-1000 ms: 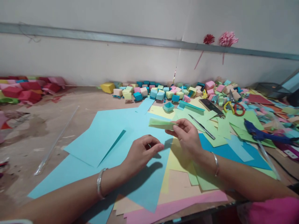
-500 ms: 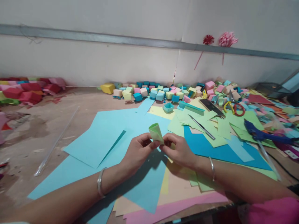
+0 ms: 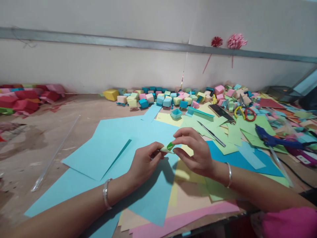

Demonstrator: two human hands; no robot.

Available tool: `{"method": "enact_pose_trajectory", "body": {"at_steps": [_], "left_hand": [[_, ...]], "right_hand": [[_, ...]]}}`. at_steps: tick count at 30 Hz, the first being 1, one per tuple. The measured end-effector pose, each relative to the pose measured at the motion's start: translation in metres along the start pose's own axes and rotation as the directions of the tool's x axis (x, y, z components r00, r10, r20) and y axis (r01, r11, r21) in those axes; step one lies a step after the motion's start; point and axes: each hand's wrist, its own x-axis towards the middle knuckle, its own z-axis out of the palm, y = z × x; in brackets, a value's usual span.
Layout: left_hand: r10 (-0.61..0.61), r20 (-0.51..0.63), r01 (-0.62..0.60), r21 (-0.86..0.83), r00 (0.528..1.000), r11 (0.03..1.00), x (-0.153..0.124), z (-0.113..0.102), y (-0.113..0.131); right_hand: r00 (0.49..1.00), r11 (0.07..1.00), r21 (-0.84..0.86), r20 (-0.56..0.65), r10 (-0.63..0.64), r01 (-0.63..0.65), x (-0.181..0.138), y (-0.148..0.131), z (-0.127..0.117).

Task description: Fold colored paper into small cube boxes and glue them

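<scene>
Left hand (image 3: 146, 162): pinching the green paper (image 3: 166, 150) between thumb and fingers; the fingers hide part of it
Right hand (image 3: 196, 153): fingers bent, with a gap between them and the thumb; the tips are right by the other end of the green paper; I can't tell if they touch it
Green paper: up between the two hands, over the big blue sheets (image 3: 146, 130)
Folding so far: the green paper looks bent into a little hollow shape, so some of it seems done; the end by the right hand gapes, so that end is not shut yet
Little boxes (image 3: 160, 100): lots by the wall (image 3: 84, 69); most look all made; one blue box (image 3: 176, 114) sits nearer with its top open, so it looks only part done
Flat paper: the big blue sheets lie under the hands, not made into boxes
Tools: a pen (image 3: 212, 134), scissors (image 3: 245, 113) and a glue gun (image 3: 269, 140) lie off to the right; no hand is on them
</scene>
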Motion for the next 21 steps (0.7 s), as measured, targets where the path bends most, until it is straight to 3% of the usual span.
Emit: {"method": "enact_pose_trajectory", "body": {"at_steps": [9, 16, 21], "left_hand": [[0.033, -0.015, -0.031, 0.080, 0.999, 0.996, 0.005, -0.001, -0.004], [-0.078, -0.007, 0.078, -0.003, 0.997, 0.997, 0.005, -0.002, -0.001], [-0.064, -0.018, 0.065, 0.039, 0.998, 0.997, 0.006, -0.002, 0.000]], "right_hand": [[0.992, 0.996, -0.041, 0.101, -0.078, 0.083, 0.010, 0.003, -0.010], [0.977, 0.972, -0.135, 0.115, -0.179, 0.194, 0.015, 0.003, -0.013], [0.985, 0.986, -0.103, 0.131, -0.116, 0.130, 0.014, 0.002, -0.013]]}}
